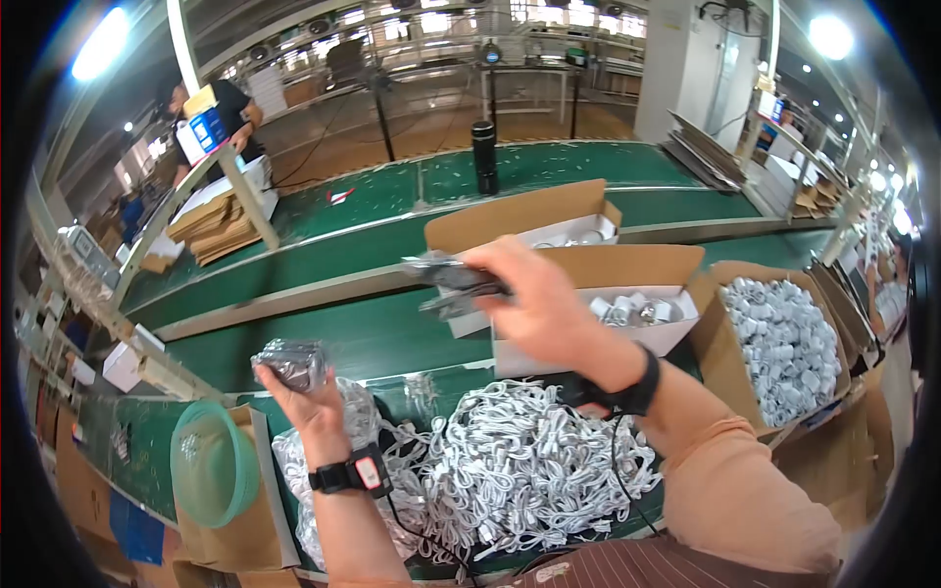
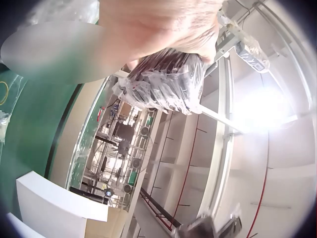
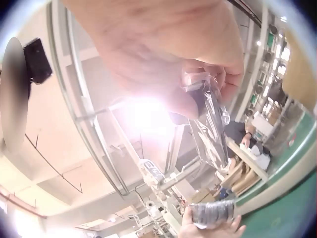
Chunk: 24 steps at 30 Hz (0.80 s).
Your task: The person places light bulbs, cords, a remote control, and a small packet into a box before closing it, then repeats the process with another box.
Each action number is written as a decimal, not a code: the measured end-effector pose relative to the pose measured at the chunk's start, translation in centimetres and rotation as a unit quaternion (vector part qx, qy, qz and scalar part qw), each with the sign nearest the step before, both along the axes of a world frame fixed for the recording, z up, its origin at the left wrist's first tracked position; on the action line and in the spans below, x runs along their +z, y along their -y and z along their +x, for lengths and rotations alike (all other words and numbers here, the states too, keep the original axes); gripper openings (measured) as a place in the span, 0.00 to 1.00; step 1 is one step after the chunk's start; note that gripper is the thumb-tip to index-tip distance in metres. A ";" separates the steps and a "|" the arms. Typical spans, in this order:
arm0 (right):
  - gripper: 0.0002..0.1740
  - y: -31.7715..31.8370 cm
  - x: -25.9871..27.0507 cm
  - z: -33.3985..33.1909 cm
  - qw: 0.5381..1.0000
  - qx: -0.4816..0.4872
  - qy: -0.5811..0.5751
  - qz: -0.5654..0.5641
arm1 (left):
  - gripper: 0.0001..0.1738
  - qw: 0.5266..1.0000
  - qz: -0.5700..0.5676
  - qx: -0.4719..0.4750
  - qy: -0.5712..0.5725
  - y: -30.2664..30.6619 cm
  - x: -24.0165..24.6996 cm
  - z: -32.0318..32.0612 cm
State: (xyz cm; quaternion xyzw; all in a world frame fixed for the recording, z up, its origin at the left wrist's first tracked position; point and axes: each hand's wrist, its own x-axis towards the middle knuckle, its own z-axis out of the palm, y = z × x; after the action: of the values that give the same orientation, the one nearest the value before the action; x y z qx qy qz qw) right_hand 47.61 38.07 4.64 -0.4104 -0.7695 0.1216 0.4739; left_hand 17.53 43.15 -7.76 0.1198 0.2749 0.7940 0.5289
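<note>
My left hand [image 1: 319, 416] holds a stack of dark items in clear plastic [image 1: 294, 364] above the green belt; the left wrist view shows the same wrapped stack [image 2: 171, 82] under the hand [image 2: 158, 25]. My right hand [image 1: 539, 304], raised over the belt near the open boxes, pinches dark plastic-wrapped pieces [image 1: 461, 279]. In the right wrist view a shiny clear bag with something dark inside [image 3: 210, 124] hangs from the fingers of that hand [image 3: 168, 49]. Below my hands lies a heap of white cables [image 1: 529, 465].
Two open white boxes [image 1: 662, 338] with white and clear pieces stand ahead. A carton of white parts [image 1: 784, 353] sits at right, a green basket [image 1: 211, 465] at left. A black bottle [image 1: 484, 157] stands farther back. Another person [image 1: 235, 113] is at the far left.
</note>
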 end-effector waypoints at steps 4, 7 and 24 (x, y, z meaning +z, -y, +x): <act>0.19 1.2 -2.3 9.7 0.979 -0.121 0.166 -0.007 | 0.24 0.999 0.039 -0.024 0.005 1.7 0.6 1.2; 0.20 2.2 -5.8 13.9 0.927 -0.145 0.314 -0.149 | 0.25 0.996 0.059 -0.071 0.000 2.5 0.5 2.0; 0.22 3.5 -5.4 23.2 0.922 -0.208 0.300 -0.131 | 0.28 0.989 0.068 -0.113 -0.071 7.1 0.1 3.9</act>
State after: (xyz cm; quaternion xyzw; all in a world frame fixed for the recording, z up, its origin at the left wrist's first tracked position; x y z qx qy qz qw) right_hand 70.79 34.57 -0.72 -0.6369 -0.7503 -0.0082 0.1773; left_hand 21.46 36.01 -7.69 0.2421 0.2421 0.7352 0.5851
